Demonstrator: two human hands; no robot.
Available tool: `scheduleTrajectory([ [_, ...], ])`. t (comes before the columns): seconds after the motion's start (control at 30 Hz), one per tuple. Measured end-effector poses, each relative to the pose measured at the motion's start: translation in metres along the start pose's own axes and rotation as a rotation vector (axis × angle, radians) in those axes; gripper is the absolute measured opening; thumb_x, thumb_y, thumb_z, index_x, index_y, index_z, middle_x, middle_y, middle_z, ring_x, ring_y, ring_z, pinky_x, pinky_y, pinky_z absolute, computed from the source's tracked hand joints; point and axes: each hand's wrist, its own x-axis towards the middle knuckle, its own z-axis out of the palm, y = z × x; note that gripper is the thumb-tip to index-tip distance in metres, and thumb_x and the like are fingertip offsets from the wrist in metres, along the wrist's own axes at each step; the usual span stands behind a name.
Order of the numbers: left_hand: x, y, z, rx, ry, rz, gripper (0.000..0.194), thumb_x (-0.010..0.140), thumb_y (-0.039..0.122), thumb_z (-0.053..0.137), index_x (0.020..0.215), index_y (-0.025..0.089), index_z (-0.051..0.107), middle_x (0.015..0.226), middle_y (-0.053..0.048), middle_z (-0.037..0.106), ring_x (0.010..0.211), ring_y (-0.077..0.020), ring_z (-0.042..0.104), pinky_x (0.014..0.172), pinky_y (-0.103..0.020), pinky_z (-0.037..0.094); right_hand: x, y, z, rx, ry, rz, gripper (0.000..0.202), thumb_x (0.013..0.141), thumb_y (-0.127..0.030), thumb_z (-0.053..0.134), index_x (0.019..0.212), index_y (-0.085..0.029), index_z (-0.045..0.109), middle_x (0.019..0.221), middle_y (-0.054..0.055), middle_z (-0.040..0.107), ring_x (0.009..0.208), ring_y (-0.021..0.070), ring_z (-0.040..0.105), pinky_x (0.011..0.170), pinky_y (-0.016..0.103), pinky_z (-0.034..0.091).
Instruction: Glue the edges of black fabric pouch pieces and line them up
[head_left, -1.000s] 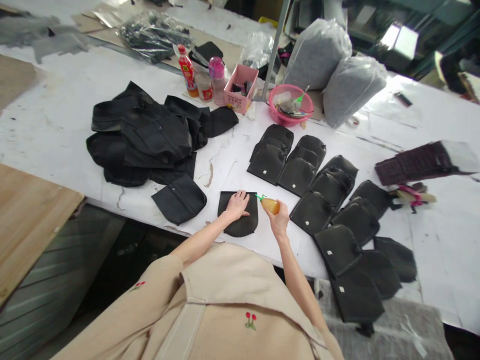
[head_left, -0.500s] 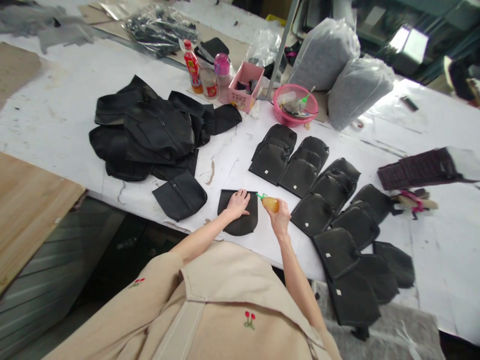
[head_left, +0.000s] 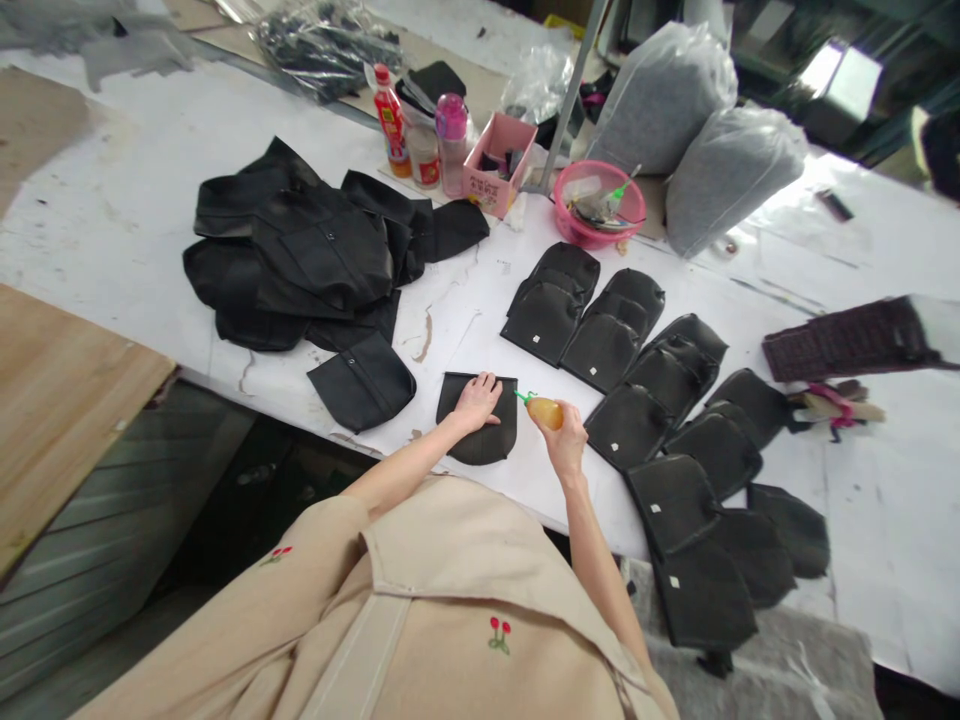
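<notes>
Overall, a white table (head_left: 112, 240) spans most of the frame. A heap of black pieces (head_left: 315, 240) occupies the left of centre. Overlapping black pieces (head_left: 622, 420) run in rows from the centre to the lower right, several bearing small white marks. Two bulging bags (head_left: 664, 95) stand at the upper right; left of them are a pink basin (head_left: 561, 215) holding mixed items and a pink box (head_left: 486, 192).

Near the centre of the frame, a single black piece (head_left: 480, 445) lies flat, its straight edge towards the top and its rounded edge towards the wearer. The left hand (head_left: 478, 400) rests palm down on it, fingers extended and released, gripping nothing. Just right of the piece, the right hand (head_left: 568, 440) has its fingers closed round an amber squeeze bottle (head_left: 545, 413), held tilted. Its green nozzle (head_left: 525, 397) points left at the piece's upper right corner; whether the tip makes contact cannot be determined.
</notes>
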Motion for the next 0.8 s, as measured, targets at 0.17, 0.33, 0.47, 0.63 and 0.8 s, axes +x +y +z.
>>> scheduleTrajectory([
  [0.17, 0.001, 0.000, 0.001, 0.010, -0.017, -0.004, 0.082, 0.072, 0.049, 0.082, 0.137, 0.011, 0.050, 0.144, -0.024, 0.047, 0.136, -0.0338, 0.040, 0.107, -0.041, 0.037, -0.005, 0.000, -0.002, 0.010, 0.010, -0.007, 0.049, 0.088, -0.062, 0.058, 0.109, -0.018, 0.063, 0.097, 0.010, 0.068, 0.084, 0.0235, 0.064, 0.076, 0.035, 0.050],
  [0.33, 0.003, -0.001, 0.006, 0.002, -0.030, -0.014, 0.083, 0.072, 0.050, 0.081, 0.139, 0.012, 0.048, 0.146, -0.023, 0.045, 0.137, -0.0341, 0.039, 0.109, -0.041, 0.036, -0.013, -0.001, -0.004, 0.027, 0.017, -0.012, 0.047, 0.088, -0.060, 0.058, 0.108, -0.018, 0.063, 0.097, 0.010, 0.068, 0.086, 0.0239, 0.064, 0.078, 0.035, 0.050],
  [0.47, 0.004, -0.002, 0.009, -0.018, -0.039, -0.020, 0.085, 0.072, 0.049, 0.081, 0.141, 0.013, 0.046, 0.147, -0.023, 0.045, 0.138, -0.0346, 0.038, 0.109, -0.042, 0.036, -0.018, -0.002, -0.007, 0.036, 0.025, 0.002, 0.044, 0.088, -0.058, 0.059, 0.108, -0.019, 0.063, 0.096, 0.010, 0.068, 0.087, 0.0239, 0.063, 0.079, 0.036, 0.051],
  [0.63, 0.003, -0.002, 0.007, -0.031, -0.031, -0.012, 0.085, 0.070, 0.047, 0.083, 0.140, 0.013, 0.048, 0.146, -0.024, 0.045, 0.137, -0.0361, 0.039, 0.109, -0.043, 0.037, -0.013, -0.003, -0.003, 0.053, 0.035, 0.012, 0.043, 0.088, -0.056, 0.060, 0.110, -0.018, 0.062, 0.099, 0.010, 0.068, 0.090, 0.0247, 0.064, 0.081, 0.038, 0.051],
  [0.8, 0.003, -0.001, 0.004, -0.043, -0.029, -0.021, 0.082, 0.072, 0.046, 0.082, 0.139, 0.013, 0.048, 0.146, -0.024, 0.046, 0.138, -0.0356, 0.039, 0.109, -0.044, 0.036, 0.002, -0.004, 0.007, 0.038, 0.036, 0.034, 0.043, 0.088, -0.056, 0.061, 0.110, -0.019, 0.062, 0.099, 0.010, 0.068, 0.091, 0.0246, 0.064, 0.082, 0.037, 0.051],
])
